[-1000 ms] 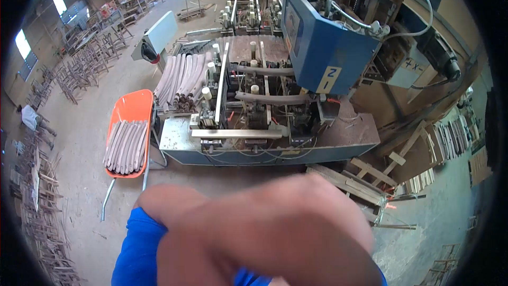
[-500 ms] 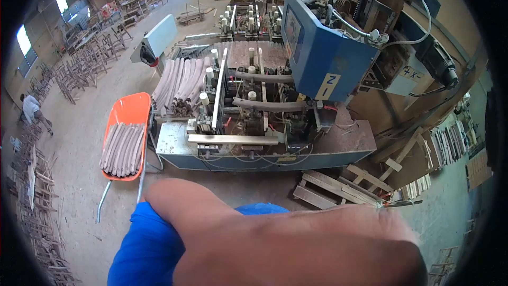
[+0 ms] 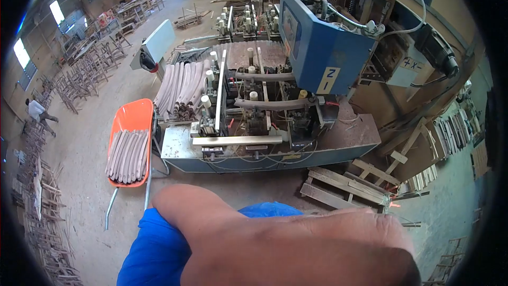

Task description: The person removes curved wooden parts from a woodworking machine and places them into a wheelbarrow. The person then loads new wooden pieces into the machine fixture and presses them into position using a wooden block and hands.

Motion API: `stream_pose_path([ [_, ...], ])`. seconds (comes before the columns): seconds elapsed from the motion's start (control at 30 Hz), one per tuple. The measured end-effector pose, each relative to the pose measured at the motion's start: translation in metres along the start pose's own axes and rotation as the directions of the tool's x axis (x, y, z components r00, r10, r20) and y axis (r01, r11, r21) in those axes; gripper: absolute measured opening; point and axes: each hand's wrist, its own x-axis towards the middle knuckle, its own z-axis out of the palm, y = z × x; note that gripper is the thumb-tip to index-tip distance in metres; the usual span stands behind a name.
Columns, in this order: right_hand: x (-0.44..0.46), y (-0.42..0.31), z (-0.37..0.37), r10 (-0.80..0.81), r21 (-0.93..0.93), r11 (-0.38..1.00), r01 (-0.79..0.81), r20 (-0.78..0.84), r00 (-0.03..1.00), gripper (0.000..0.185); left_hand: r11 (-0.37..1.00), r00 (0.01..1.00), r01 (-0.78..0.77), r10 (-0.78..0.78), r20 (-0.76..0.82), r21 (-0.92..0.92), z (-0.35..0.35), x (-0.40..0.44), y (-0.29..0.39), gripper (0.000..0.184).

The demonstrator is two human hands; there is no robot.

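A bare arm with a blue sleeve [image 3: 156, 249] fills the bottom of the view, bent at the elbow. It appears to be my left arm, and my left hand [image 3: 317, 243] is very close to the camera. Its fingers are cut off or turned away, so I cannot see whether they hold anything. My right hand is out of view. Beyond the arm stands a woodworking machine [image 3: 238, 165] with two curved wooden pieces [image 3: 272, 105] lying across its clamps. A blue control box [image 3: 325, 42] hangs at its right.
An orange wheelbarrow [image 3: 127, 111] with curved wooden pieces [image 3: 127, 153] stands left of the machine. More pieces [image 3: 182, 87] are stacked on the machine's left side. A wooden pallet [image 3: 344, 185] lies on the floor at right. Far left, a person [image 3: 37, 110] is among chair frames [image 3: 79, 82].
The view has shifted slightly, so the wheelbarrow and the machine's front sit a little lower and further right. My arm keeps nearly the same pose. The wooden pieces stay in place.
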Motion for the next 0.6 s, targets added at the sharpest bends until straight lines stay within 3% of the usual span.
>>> stream_pose_path([
  [0.27,-0.022,-0.015,-0.023,-0.018,-0.011,1.000,0.019,0.084,0.996,0.037,0.997,0.996,-0.041,0.046,0.082,-0.058,0.007,0.004,-0.002,0.060],
  [0.33,-0.029,-0.018,-0.021,-0.105,-0.167,0.979,0.115,0.070,0.992,0.039,0.994,0.992,-0.030,0.043,0.122,-0.104,0.012,0.004,-0.007,0.061],
  [0.47,-0.036,-0.023,-0.014,-0.011,-0.298,0.954,0.039,0.098,0.995,0.043,0.987,0.989,-0.027,0.049,0.141,-0.156,0.013,0.002,-0.012,0.062],
  [0.6,-0.032,-0.021,-0.013,-0.030,-0.264,0.963,0.054,0.092,0.995,0.039,0.993,0.963,-0.046,0.072,0.259,-0.105,-0.010,-0.013,-0.014,0.071],
])
